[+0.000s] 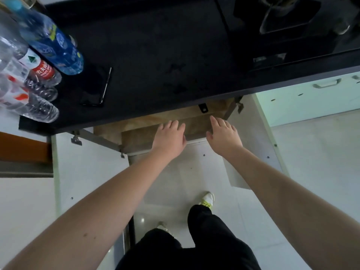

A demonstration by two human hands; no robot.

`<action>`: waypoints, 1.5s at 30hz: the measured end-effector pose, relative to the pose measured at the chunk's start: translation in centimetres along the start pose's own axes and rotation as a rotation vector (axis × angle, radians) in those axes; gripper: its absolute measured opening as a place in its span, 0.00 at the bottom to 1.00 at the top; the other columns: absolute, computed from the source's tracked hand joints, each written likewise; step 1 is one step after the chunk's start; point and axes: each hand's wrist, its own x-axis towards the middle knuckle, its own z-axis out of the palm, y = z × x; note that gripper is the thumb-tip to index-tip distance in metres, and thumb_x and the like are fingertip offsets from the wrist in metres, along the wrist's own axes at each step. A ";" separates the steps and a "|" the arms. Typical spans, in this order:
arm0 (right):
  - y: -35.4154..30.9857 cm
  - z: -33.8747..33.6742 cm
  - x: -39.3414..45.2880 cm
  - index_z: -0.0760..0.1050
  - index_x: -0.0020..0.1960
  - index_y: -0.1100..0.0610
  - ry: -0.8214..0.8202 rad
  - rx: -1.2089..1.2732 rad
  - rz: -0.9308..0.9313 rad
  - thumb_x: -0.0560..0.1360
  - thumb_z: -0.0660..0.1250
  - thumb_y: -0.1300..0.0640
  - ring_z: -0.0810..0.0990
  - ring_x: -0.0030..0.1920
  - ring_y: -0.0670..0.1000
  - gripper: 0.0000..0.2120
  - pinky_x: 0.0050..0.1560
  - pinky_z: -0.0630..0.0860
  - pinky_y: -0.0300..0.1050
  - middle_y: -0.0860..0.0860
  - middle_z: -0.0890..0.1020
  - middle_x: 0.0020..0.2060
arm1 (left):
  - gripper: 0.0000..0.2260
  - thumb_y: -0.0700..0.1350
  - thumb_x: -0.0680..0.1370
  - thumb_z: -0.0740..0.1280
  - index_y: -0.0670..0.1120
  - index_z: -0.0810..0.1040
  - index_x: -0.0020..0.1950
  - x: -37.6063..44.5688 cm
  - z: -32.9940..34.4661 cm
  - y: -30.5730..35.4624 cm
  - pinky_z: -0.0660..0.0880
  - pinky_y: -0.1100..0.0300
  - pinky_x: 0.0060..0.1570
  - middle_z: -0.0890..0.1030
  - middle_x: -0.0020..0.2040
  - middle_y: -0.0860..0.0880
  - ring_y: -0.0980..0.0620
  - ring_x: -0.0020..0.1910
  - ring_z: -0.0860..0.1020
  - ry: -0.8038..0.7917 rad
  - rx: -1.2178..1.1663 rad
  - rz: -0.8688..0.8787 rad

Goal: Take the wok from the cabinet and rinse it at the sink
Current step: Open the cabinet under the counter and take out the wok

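Note:
The cabinet (pixel 140 123) under the black counter stands open, both its white doors swung outward. Its wooden shelf shows below the counter edge. My left hand (pixel 169 138) and my right hand (pixel 224 136) both reach toward the opening, fingers straight and empty, side by side over the shelf's front edge. No wok is visible; the counter hides the cabinet's inside. No sink is in view.
The black counter (pixel 165 55) carries several plastic water bottles (pixel 39 61) at left and a dark phone (pixel 97 88). A black stove top (pixel 282 26) sits at the far right. The open left door (pixel 87 172), right door (pixel 263 133) and a pale green drawer (pixel 311 98) flank my legs.

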 end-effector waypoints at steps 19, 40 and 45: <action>3.5 12.9 22.1 0.63 0.73 0.58 0.310 0.134 0.047 0.82 0.52 0.53 0.73 0.61 0.62 0.21 0.54 0.73 0.51 0.61 0.69 0.68 | 0.26 0.55 0.74 0.52 0.45 0.76 0.64 11.3 17.8 -4.0 0.74 0.48 0.53 0.81 0.56 0.42 0.40 0.54 0.79 0.148 -0.241 -0.072; 1.9 13.0 25.3 0.70 0.43 0.58 -0.220 1.381 0.327 0.78 0.65 0.60 0.69 0.28 0.44 0.06 0.20 0.68 0.33 0.50 0.72 0.33 | 0.27 0.59 0.82 0.42 0.49 0.72 0.69 18.5 19.3 -5.0 0.66 0.59 0.61 0.75 0.68 0.47 0.48 0.66 0.72 0.141 -0.928 -0.290; 1.3 14.9 21.5 0.70 0.44 0.60 -0.265 1.439 0.336 0.78 0.64 0.62 0.70 0.26 0.45 0.05 0.22 0.71 0.35 0.52 0.72 0.31 | 0.24 0.55 0.83 0.43 0.49 0.76 0.59 18.9 20.6 -5.4 0.68 0.58 0.56 0.79 0.60 0.48 0.52 0.58 0.76 0.112 -1.403 -0.476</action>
